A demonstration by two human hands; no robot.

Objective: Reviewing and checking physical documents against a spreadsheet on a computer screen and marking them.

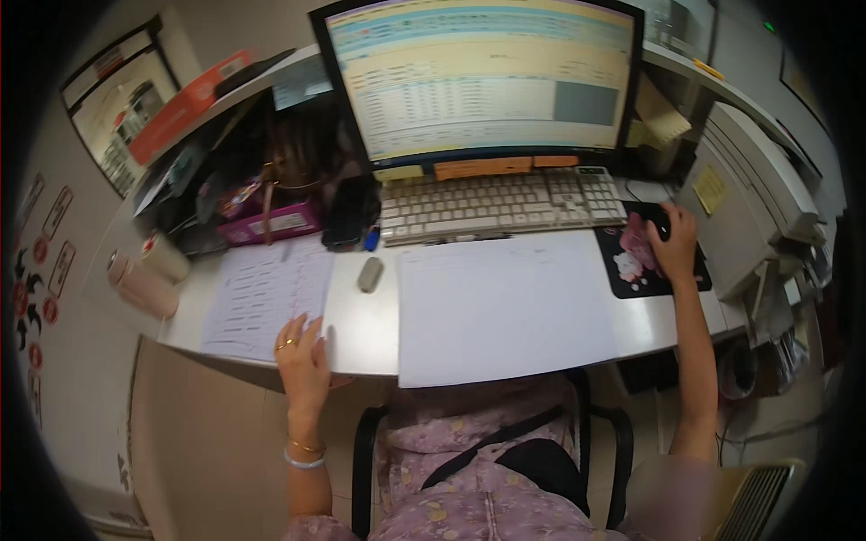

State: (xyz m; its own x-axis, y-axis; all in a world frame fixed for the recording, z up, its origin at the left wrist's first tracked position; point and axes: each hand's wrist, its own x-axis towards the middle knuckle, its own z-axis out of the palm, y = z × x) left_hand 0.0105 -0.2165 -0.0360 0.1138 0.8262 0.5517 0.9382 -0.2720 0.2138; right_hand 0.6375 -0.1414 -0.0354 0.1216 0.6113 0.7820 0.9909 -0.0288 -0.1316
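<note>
My left hand rests at the desk's front edge, on the lower corner of a sheet of paper with rows of writing. Its fingers are a little apart and hold nothing; a ring and bracelets show. At the right, my right hand curls over a dark computer mouse, partly hidden by the fingers. The mouse is on a black mouse pad with a pink and white picture. Between my hands lie large white sheets, with a cream keyboard just beyond them.
A lit monitor stands behind the keyboard. A small grey block lies beside the written sheet. Two pale bottles stand at the left, near a purple box. A pale printer-like machine borders the mouse pad on the right.
</note>
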